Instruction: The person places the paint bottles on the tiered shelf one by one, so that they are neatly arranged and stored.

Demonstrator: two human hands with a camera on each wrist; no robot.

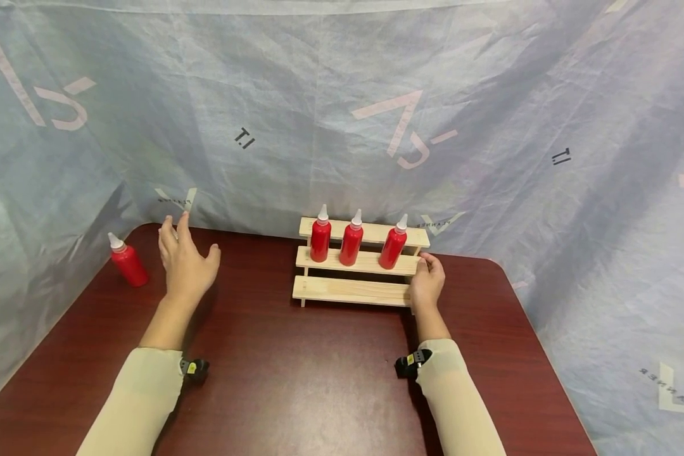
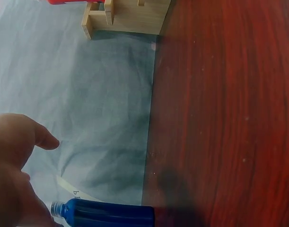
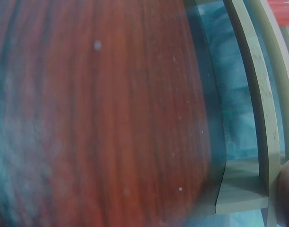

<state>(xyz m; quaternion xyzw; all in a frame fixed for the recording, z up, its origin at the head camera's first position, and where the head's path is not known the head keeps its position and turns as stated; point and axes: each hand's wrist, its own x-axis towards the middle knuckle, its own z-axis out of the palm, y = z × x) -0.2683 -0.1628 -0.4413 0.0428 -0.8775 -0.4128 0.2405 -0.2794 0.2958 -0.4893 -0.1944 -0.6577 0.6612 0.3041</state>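
Looks part done, probably most of the way. Three red plastic squeeze bottles with white pointed nozzle caps (image 1: 350,246) stand on the middle tier (image 1: 370,261) of the three-step pale wooden rack (image 1: 348,289), which sits at 12 o'clock on the dark red wood-grain table (image 1: 319,367). The row is uneven: two bottles closer together, wider gap before the one nearest the rack's 3 o'clock end.

Left over: one lone red squeeze bottle with a white nozzle cap (image 1: 130,265), off the rack at about 10 o'clock, well apart from the others. Judging by the row, that's the piece not yet placed.

Left hand (image 1: 189,263): fingers and thumb spread apart, nothing held in the head view, lone bottle just off its 9 o'clock side, not gripped. Left wrist view shows a dark blue bottle with a clear neck (image 2: 111,213) by that hand; colour doesn't match the head view, can't tell if same bottle.

Right hand (image 1: 427,280): fingers curled round the rack's 3 o'clock end, seemingly steadying it. Right wrist view catches only a bit of finger against the wood, so how firm the hold is, can't tell.
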